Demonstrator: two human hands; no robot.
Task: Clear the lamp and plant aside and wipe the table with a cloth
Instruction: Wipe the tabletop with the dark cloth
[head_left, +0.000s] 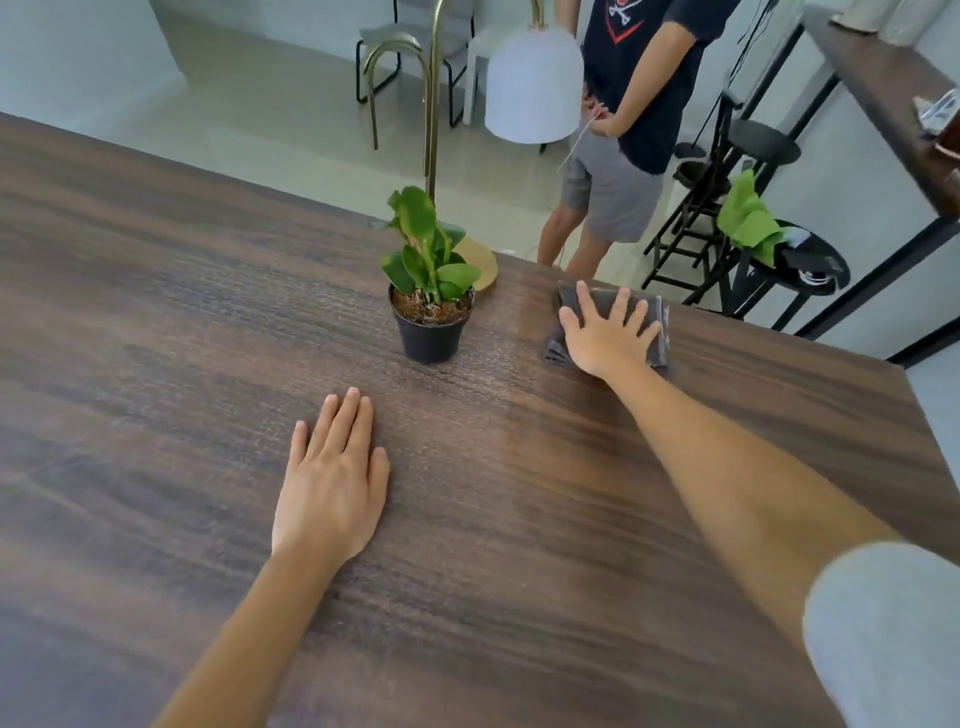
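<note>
- Head view: right hand (605, 332), grip spread wide, fingers splayed, pressed flat on a folded grey cloth (655, 323) near the table's far edge.
- Left hand (332, 478): open, palm down on bare wood, holding nothing.
- Table (156, 312): dark wood grain.
- Plant (431, 291): black pot, upright, left of the cloth.
- Lamp (535, 83): brass base just behind the plant, white shade.
- Room: a standing person (623, 104), black stools (753, 171), a green rag (748, 218).
</note>
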